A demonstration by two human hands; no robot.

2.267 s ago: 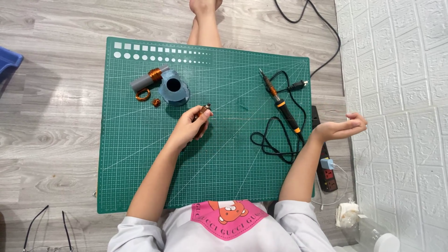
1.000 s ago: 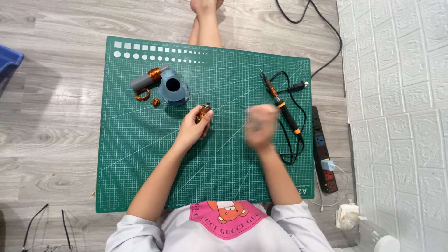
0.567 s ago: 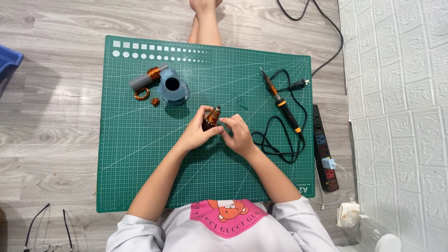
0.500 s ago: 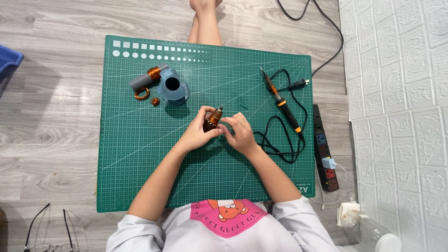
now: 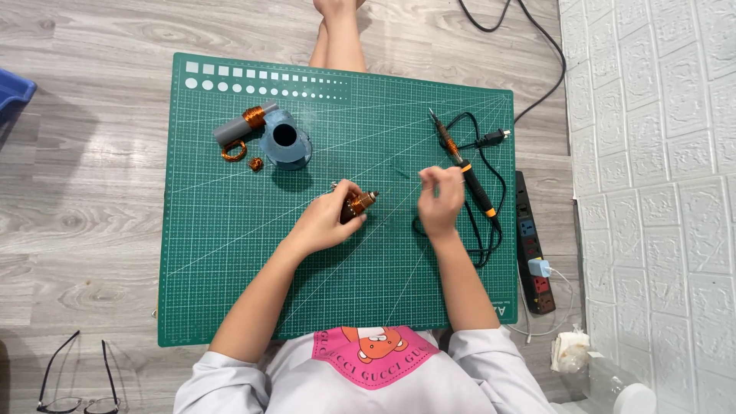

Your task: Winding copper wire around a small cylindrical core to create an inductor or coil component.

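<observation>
Green cutting mat on wood floor. Left hand fingers closed round small copper-wound coil mid-mat, partly wound it seems; right hand lifted beside it, fingertips pinched, on what cannot tell. Soldering iron lies untouched.

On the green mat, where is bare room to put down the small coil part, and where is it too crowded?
Bare mat lies left of the left hand, below the grey tube and blue holder. A second free patch lies between the forearms, near the mat's bottom edge. It is crowded at the right, where the soldering iron and its looped cord lie beside the right hand.
</observation>
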